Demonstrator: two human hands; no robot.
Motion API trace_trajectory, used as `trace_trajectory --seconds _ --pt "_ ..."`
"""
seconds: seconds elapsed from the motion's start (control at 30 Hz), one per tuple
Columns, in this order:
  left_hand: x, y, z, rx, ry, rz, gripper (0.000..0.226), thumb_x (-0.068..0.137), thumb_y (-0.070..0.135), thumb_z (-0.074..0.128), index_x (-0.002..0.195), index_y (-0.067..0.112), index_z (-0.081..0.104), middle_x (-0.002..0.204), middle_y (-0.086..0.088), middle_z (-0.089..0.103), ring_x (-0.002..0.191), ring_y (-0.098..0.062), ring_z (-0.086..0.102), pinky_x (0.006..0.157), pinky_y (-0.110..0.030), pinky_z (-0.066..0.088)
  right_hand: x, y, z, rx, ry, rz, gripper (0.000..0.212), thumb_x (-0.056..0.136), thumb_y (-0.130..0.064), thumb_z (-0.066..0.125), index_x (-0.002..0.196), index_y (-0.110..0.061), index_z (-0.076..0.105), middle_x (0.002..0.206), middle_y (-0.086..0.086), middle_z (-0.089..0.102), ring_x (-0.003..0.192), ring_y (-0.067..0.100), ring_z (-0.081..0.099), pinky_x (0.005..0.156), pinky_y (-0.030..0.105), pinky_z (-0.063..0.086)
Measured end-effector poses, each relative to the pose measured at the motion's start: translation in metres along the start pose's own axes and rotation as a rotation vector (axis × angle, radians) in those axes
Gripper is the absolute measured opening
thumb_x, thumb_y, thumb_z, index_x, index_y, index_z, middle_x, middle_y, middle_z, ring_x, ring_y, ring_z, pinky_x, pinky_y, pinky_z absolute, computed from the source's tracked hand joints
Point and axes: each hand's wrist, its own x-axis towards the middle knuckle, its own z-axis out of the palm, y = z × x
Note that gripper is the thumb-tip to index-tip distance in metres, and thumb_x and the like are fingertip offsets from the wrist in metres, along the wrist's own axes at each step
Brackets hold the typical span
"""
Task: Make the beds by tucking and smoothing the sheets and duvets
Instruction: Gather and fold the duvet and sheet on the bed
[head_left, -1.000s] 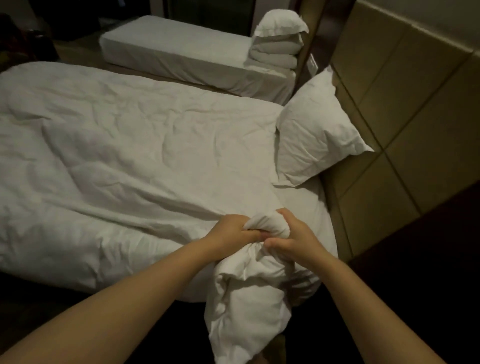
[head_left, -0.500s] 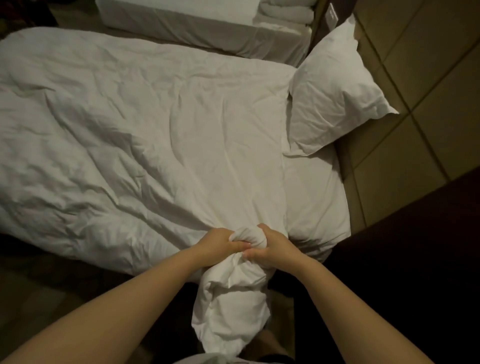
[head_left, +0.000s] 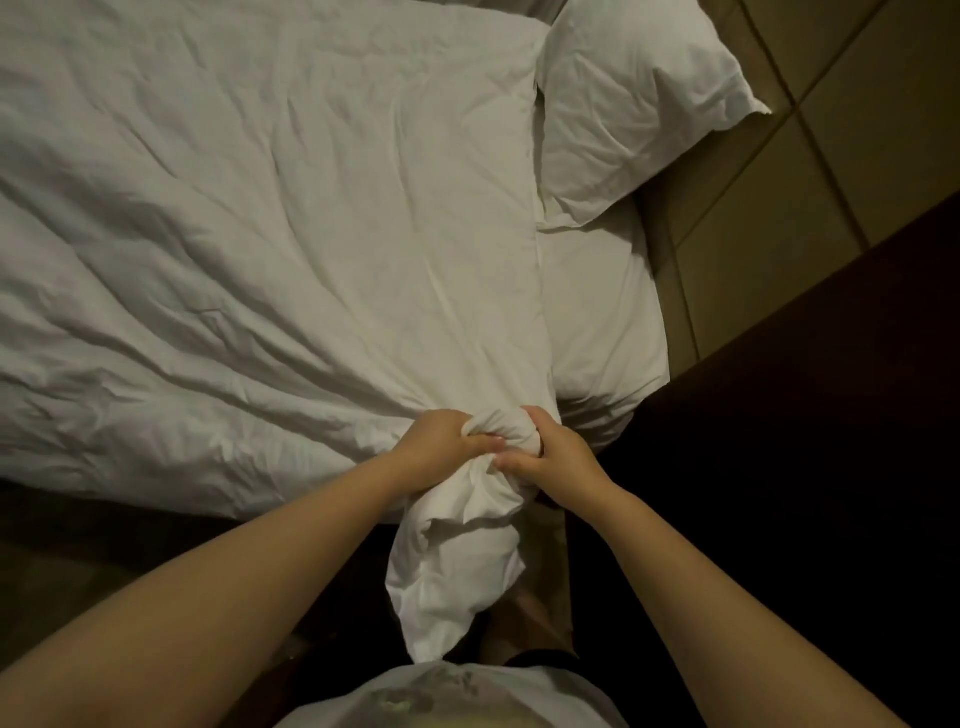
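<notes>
1. A bunched corner of the white duvet (head_left: 260, 234) is gripped by the left hand (head_left: 441, 441), whose fingers are curled round the cloth.
2. The same bunch is gripped from the opposite side by the right hand (head_left: 550, 460), its fingers likewise curled into the fabric.
3. The two hands are held close together, thumbs nearly meeting, at the near edge of the bed.
4. Below the hands, toward the person, a twisted tail of the duvet is seen hanging off the bed's edge.
5. Beyond and to the left of the hands, the rest of the duvet is spread over the bed, with creases drawn toward the grip.
6. Just beyond the right hand, a strip of white sheet (head_left: 597, 312) is left uncovered by the duvet.
7. Farther beyond the right hand, a white pillow (head_left: 623, 104) is propped against tan padded panels (head_left: 831, 130).
8. To the right of the right hand, a dark surface (head_left: 831, 467) is seen, too dim to be identified.
9. Between the forearms, nearest the camera, a pale shirt (head_left: 452, 696) is visible.
</notes>
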Motion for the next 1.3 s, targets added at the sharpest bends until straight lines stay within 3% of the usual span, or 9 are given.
trace_trajectory --seconds 0.23,0.33,0.47,0.63,0.83,1.03,1.1,1.2,1.3 --pt "-0.008 0.011 -0.022 0.021 0.031 0.045 0.015 0.089 0.032 0.061 0.086 0.018 0.065 0.084 0.004 0.063 0.085 -0.012 0.057 0.060 -0.011 0.035 0.008 -0.029 -0.002 0.034 0.035 -0.040 0.041 0.076 -0.040 0.073 0.109 -0.031 0.050 0.100 -0.012 0.061 0.092 0.006 0.058 0.068 0.019 0.043" --pt "-0.014 0.014 -0.037 0.015 0.046 0.042 0.015 0.088 0.033 0.061 0.079 0.022 0.064 0.080 0.006 0.063 0.082 -0.011 0.058 0.062 -0.015 0.037 0.013 -0.045 -0.001 0.024 0.017 -0.071 0.039 0.078 -0.037 0.073 0.109 -0.025 0.051 0.100 -0.010 0.061 0.093 0.009 0.058 0.074 0.024 0.048" --pt "-0.020 0.019 -0.035 -0.107 0.070 0.019 0.013 0.088 0.031 0.062 0.092 0.020 0.068 0.082 0.010 0.062 0.078 -0.003 0.057 0.063 -0.013 0.040 0.010 -0.051 -0.008 -0.009 -0.021 -0.084 0.041 0.077 -0.037 0.073 0.108 -0.022 0.051 0.097 -0.009 0.060 0.091 0.010 0.058 0.074 0.025 0.047" --pt "-0.021 0.017 0.005 -0.052 -0.006 0.053 0.010 0.089 0.031 0.061 0.088 0.021 0.065 0.087 0.004 0.063 0.085 -0.010 0.057 0.064 -0.014 0.039 -0.016 -0.013 -0.011 -0.010 -0.008 -0.013 0.041 0.077 -0.037 0.075 0.108 -0.020 0.054 0.097 -0.004 0.063 0.092 0.014 0.059 0.076 0.029 0.048" --pt "-0.019 0.005 0.014 -0.095 -0.008 0.023 0.011 0.088 0.028 0.063 0.093 0.020 0.067 0.090 0.003 0.064 0.086 -0.010 0.058 0.066 -0.011 0.040 -0.026 0.007 -0.002 0.042 0.060 0.015 0.061 0.072 -0.045 0.077 0.124 -0.030 0.050 0.107 -0.005 0.062 0.096 0.014 0.060 0.077 0.026 0.050" --pt "-0.006 0.012 -0.011 -0.153 0.045 0.000 0.013 0.087 0.030 0.064 0.095 0.021 0.067 0.094 0.001 0.066 0.093 -0.017 0.062 0.083 -0.028 0.047 -0.023 -0.005 0.008 -0.052 0.211 -0.154 0.098 0.068 -0.049 0.075 0.148 -0.026 0.025 0.147 -0.003 0.034 0.133 0.012 0.032 0.109 0.035 0.034" --pt "-0.005 0.015 -0.019 -0.125 0.051 -0.003 0.022 0.088 0.033 0.062 0.102 0.017 0.068 0.093 0.002 0.065 0.090 -0.016 0.061 0.079 -0.028 0.046 -0.022 -0.013 0.010 -0.167 0.245 -0.241 0.099 0.069 -0.046 0.079 0.148 -0.031 0.023 0.150 -0.002 0.026 0.137 0.011 0.021 0.114 0.034 0.025" --pt "-0.008 0.022 -0.039 -0.166 0.084 -0.019 0.020 0.089 0.036 0.060 0.098 0.019 0.066 0.087 0.005 0.064 0.083 -0.012 0.059 0.070 -0.025 0.044 -0.022 -0.031 0.012 -0.314 0.290 -0.438 0.088 0.067 -0.061 0.072 0.141 -0.046 0.027 0.150 -0.004 0.025 0.136 0.012 0.019 0.111 0.034 0.019" --pt "-0.010 0.028 -0.063 -0.219 0.165 -0.017 0.024 0.091 0.034 0.059 0.103 0.015 0.068 0.092 0.003 0.063 0.089 -0.014 0.058 0.077 -0.024 0.042 -0.020 -0.045 0.017 -0.448 0.326 -0.702 0.080 0.068 -0.070 0.060 0.138 -0.038 0.036 0.145 -0.004 0.028 0.132 0.019 0.028 0.107 0.039 0.024"
